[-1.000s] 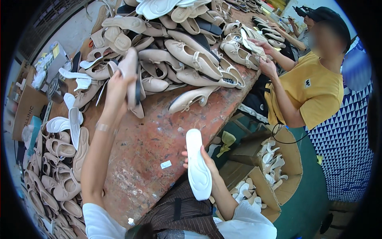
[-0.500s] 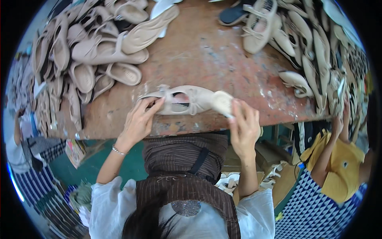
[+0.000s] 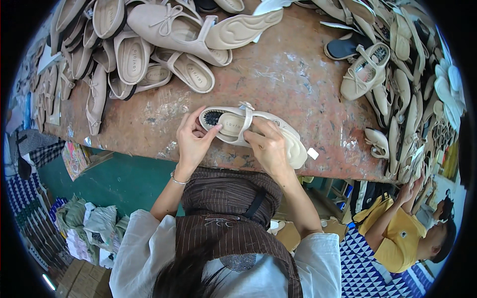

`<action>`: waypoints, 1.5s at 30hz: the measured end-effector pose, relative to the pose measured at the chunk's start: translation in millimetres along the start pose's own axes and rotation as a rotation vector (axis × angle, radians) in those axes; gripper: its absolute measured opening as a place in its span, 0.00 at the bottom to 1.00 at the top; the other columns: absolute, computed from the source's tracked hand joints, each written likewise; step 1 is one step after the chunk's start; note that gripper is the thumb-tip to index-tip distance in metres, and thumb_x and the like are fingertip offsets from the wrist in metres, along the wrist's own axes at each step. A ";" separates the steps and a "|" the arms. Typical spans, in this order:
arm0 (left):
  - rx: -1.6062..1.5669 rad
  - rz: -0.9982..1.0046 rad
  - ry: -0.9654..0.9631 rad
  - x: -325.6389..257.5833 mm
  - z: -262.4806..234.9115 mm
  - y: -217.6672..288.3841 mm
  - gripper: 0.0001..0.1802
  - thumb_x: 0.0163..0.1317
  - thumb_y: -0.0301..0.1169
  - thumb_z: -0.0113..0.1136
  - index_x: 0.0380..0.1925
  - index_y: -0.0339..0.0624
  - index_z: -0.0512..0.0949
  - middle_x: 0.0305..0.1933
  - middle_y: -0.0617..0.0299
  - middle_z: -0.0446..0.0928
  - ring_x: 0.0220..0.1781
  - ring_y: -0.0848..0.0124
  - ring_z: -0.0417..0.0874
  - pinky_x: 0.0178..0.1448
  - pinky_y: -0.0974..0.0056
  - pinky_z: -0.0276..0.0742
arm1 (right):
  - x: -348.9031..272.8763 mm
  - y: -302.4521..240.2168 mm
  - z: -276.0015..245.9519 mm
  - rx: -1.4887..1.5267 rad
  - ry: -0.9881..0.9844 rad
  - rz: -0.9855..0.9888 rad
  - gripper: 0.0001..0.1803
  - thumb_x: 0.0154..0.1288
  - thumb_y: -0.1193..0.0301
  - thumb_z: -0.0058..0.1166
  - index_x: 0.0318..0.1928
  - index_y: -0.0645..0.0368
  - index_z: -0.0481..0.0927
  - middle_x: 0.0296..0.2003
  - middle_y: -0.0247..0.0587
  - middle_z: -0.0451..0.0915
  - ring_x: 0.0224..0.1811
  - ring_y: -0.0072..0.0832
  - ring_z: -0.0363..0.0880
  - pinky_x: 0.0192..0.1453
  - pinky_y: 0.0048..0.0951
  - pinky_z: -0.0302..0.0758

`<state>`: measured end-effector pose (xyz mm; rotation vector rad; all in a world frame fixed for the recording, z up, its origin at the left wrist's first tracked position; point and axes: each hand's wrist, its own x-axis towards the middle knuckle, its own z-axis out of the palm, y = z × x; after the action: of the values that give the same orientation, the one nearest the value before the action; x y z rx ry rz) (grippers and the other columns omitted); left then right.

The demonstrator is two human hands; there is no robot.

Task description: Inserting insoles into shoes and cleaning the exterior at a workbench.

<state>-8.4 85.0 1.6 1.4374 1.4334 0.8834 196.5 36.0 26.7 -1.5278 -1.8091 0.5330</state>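
Note:
A beige strapped shoe lies on the table in front of me, heel to the left. My left hand grips its heel, the fingers on the outside and the thumb reaching over the rim onto the insole. The heel end of a cream insole sits inside the shoe, left of the strap. Its padded front part sticks out over the shoe's toe end. My right hand is closed on the insole beside the strap, its fingertips hidden in the shoe's opening. Dark lining shows at the heel.
Beige shoes are heaped at the far left, with a loose insole on top. More shoes are piled at the right. A small white scrap lies near the toe. A person in yellow works at the right.
My right hand has brought the insole from beside the toe leftward into the shoe, under or past the strap. My left hand still holds the heel. The view has shifted.

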 end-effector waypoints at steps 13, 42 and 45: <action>-0.047 -0.021 -0.074 11.7 -1.6 -17.1 0.25 0.53 0.19 0.74 0.53 0.32 0.79 0.38 0.66 0.74 0.27 0.84 0.78 0.25 0.78 0.77 | 29.1 0.8 30.1 0.006 -0.062 -0.058 0.09 0.49 0.81 0.61 0.34 0.63 0.86 0.38 0.40 0.82 0.40 0.38 0.81 0.46 0.38 0.80; 0.363 0.036 -0.220 -7.5 6.5 10.2 0.02 0.61 0.24 0.56 0.30 0.38 0.76 0.19 0.44 0.76 0.24 0.47 0.82 0.29 0.48 0.74 | 16.0 8.4 -29.1 -0.471 0.094 0.157 0.25 0.55 0.78 0.61 0.56 0.65 0.80 0.55 0.53 0.80 0.62 0.48 0.77 0.74 0.57 0.59; 0.529 0.220 -0.330 -44.2 24.3 31.7 0.06 0.60 0.28 0.59 0.28 0.39 0.74 0.22 0.47 0.79 0.25 0.49 0.83 0.29 0.49 0.77 | 41.3 20.8 -41.4 -0.534 0.477 0.408 0.32 0.57 0.70 0.67 0.63 0.62 0.75 0.64 0.56 0.72 0.63 0.54 0.74 0.71 0.53 0.63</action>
<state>22.2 40.8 27.4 2.0578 1.3227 0.3702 238.4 75.4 50.1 -2.1818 -1.3229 -0.1605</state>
